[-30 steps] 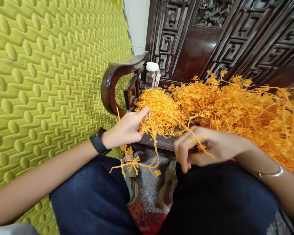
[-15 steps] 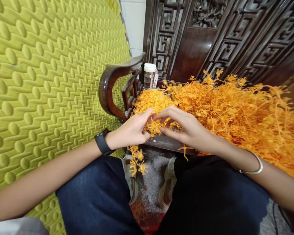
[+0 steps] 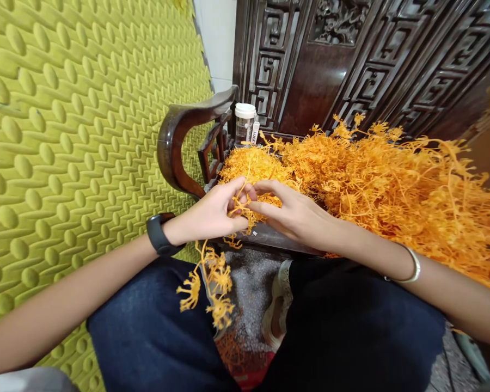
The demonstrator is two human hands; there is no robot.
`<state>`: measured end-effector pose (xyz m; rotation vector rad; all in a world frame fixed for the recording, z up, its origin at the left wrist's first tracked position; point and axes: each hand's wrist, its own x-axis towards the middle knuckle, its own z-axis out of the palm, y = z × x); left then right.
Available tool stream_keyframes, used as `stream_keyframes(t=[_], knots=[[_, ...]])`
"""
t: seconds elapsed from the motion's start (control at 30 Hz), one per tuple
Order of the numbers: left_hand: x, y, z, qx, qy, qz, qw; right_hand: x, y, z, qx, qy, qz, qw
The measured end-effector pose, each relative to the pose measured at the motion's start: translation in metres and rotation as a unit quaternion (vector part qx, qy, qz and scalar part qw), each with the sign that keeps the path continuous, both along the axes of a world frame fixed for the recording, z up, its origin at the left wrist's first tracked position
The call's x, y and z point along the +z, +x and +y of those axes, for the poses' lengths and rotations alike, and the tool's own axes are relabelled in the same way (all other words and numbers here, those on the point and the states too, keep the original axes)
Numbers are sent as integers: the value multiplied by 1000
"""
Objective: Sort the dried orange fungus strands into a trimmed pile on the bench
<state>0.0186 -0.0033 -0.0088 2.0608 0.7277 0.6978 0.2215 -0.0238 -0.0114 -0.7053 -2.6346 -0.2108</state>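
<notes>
My left hand (image 3: 212,215), with a black band on its wrist, pinches a bunch of orange plastic sprigs (image 3: 210,277) that dangles below it over my knees. My right hand (image 3: 298,215), a silver bangle on its wrist, meets the left one fingertip to fingertip and pinches the same orange strands at the front edge of a dark wooden seat (image 3: 269,237). A big heap of orange plastic sprigs (image 3: 392,185) covers the seat behind both hands.
A curved dark armrest (image 3: 179,136) rises left of the heap, and a white-capped clear jar (image 3: 244,122) stands beside it. Carved dark wood panels (image 3: 351,54) stand behind. Yellow-green padded matting (image 3: 65,136) fills the left. My dark-trousered legs and shoes (image 3: 275,310) are below.
My right hand came up from my lap to the seat edge and joined the left hand's fingertips. The dangling bunch under my left hand now hangs longer and lower.
</notes>
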Motion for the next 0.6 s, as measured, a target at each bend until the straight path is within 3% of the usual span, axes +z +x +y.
stream_keyframes(t=[0.1,0.37,0.47,0.6], knots=[[-2,-1,1,4,26,34,999,1,0,1,9,-7,0,1000],[-3,-7,4,-39,88,111,989,3,5,-3,20,-149,82,985],[-2,-9,5,-61,87,125,986,6,6,-4,12,-250,160,955],[-3,-13,9,-57,87,148,984,10,9,-3,-56,-377,291,878]])
